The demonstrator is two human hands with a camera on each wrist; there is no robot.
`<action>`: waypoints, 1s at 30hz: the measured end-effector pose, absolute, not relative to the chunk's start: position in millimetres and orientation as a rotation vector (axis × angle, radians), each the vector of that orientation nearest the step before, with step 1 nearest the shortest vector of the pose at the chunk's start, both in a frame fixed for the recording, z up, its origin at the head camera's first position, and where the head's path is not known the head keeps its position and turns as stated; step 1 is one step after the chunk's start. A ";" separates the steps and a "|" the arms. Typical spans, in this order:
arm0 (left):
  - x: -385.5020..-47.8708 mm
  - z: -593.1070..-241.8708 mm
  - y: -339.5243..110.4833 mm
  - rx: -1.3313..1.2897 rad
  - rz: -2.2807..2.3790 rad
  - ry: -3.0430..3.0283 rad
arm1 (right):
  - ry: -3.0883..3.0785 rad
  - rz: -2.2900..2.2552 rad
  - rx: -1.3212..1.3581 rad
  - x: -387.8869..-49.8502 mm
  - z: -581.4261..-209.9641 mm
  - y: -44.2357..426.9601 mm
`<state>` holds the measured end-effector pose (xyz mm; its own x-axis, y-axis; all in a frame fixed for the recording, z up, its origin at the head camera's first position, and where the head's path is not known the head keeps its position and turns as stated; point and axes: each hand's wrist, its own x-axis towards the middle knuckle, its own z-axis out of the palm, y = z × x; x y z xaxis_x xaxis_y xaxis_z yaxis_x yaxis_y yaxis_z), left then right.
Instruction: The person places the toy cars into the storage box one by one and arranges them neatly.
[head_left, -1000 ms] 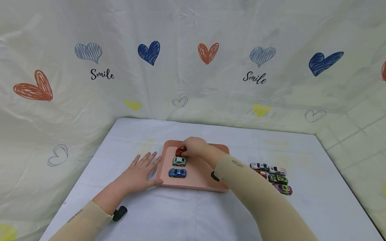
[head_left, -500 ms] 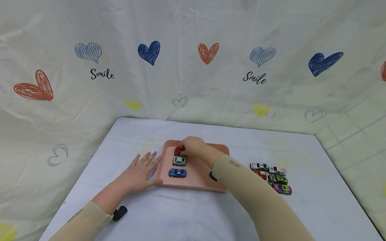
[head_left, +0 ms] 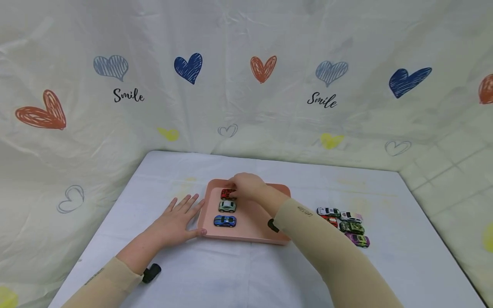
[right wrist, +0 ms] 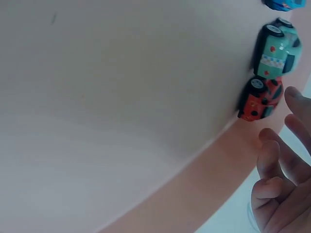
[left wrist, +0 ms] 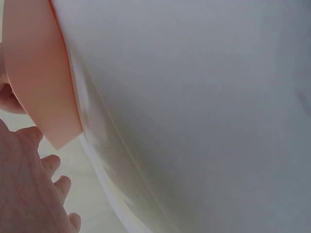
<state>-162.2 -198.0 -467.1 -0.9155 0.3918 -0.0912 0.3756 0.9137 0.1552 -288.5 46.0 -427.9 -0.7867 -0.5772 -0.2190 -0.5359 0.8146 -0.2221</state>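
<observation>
In the shallow rectangular pink tray (head_left: 250, 219), placing looks nearly done: the glossy red toy car (right wrist: 261, 100) sits just beside the right hand (head_left: 248, 185)'s parted, apparently empty fingers, which should lift clear; the left hand (head_left: 178, 224) lies splayed, empty.

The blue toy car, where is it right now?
In the head view, the blue car sits in the left part of the pink tray, on the near side of the pale green car.

Your red, black-spotted toy car (head_left: 225, 194) stands upright on its wheels near your pink tray (head_left: 256, 220)'s far left corner.
</observation>
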 end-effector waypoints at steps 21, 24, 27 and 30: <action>-163.9 -473.0 -200.1 0.640 0.258 2.985 | 2.774 -0.485 -0.774 -279.8 -394.5 85.0; -164.7 -474.2 -200.1 0.635 0.235 2.983 | 2.787 -0.496 -0.747 -277.7 -389.0 96.8; -165.0 -474.7 -199.5 0.637 0.230 2.985 | 2.793 -0.528 -0.724 -275.5 -384.2 110.1; -164.7 -474.5 -198.7 0.626 0.217 2.991 | 2.799 -0.549 -0.712 -272.9 -381.2 124.5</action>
<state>-164.7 -198.7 -474.5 -0.9136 0.4038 -0.0473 0.3927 0.9066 0.1542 -272.9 124.5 -381.2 -0.8636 -0.4939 -0.1011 -0.4192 0.8149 -0.4002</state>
